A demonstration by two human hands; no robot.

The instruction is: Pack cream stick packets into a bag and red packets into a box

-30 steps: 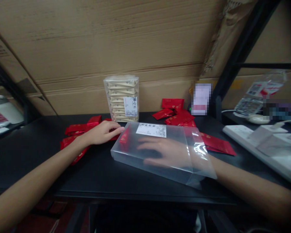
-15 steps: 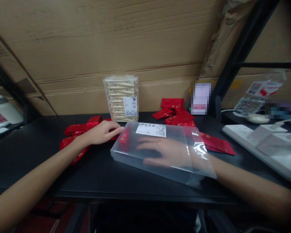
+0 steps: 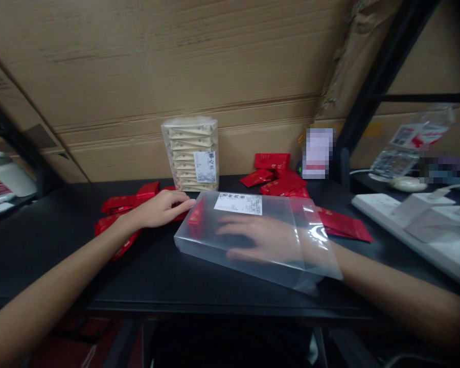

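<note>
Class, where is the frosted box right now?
In the head view, the frosted box lies near the centre, on the table, between the left hand and the power strip.

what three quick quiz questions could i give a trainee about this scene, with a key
1. Open: which hand shows through the clear box?
2. True or false: the cream pack by the cardboard lies flat.
3. Fill in: the packets by the left hand are ____ in colour.

Key: 1. the right hand; 2. false, it stands upright; 3. red.
</note>
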